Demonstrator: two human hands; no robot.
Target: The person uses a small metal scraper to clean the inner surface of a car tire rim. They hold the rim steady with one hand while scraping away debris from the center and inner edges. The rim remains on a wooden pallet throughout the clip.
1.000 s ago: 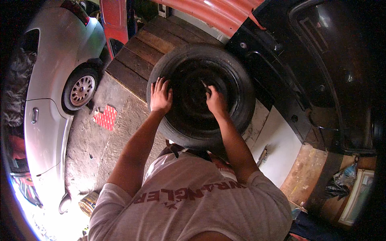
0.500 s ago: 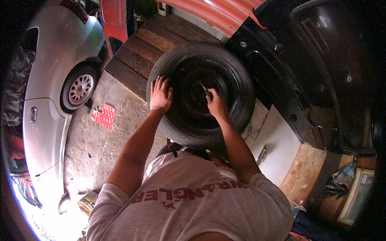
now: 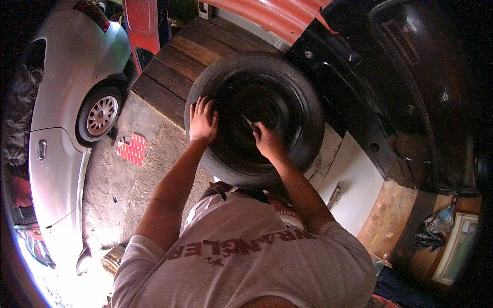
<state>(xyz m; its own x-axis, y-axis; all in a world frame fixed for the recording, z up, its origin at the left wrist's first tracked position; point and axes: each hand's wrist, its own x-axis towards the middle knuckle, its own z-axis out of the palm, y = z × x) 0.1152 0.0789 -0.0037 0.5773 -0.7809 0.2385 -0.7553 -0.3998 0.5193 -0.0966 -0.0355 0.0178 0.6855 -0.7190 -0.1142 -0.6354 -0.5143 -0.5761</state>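
Observation:
A black tire (image 3: 305, 97) on a dark wheel (image 3: 257, 95) lies in front of my body, its far part over dark wooden planks. Flat on the left sidewall rests my left hand (image 3: 204, 124), fingers stretched forward and holding nothing. My right hand (image 3: 269, 145) is over the inside of the wheel, closed round a small knife (image 3: 248, 121) with a light, pointed blade. The blade points forward and left, toward the wheel's middle. Most of the knife's handle is hidden in my fist, and I cannot tell whether its tip touches the wheel.
Planks (image 3: 167, 77) extend beyond the tire to the left. A silver car (image 3: 67, 97) stands at the left, with a red patterned piece of card (image 3: 132, 149) on the floor near it. At right are a large black panel (image 3: 411, 97) and a brush (image 3: 335, 196) on a white board (image 3: 357, 179).
My right hand has moved left and slightly nearer to me with the knife. My left hand stays on the tire, and the whole view has shifted slightly.

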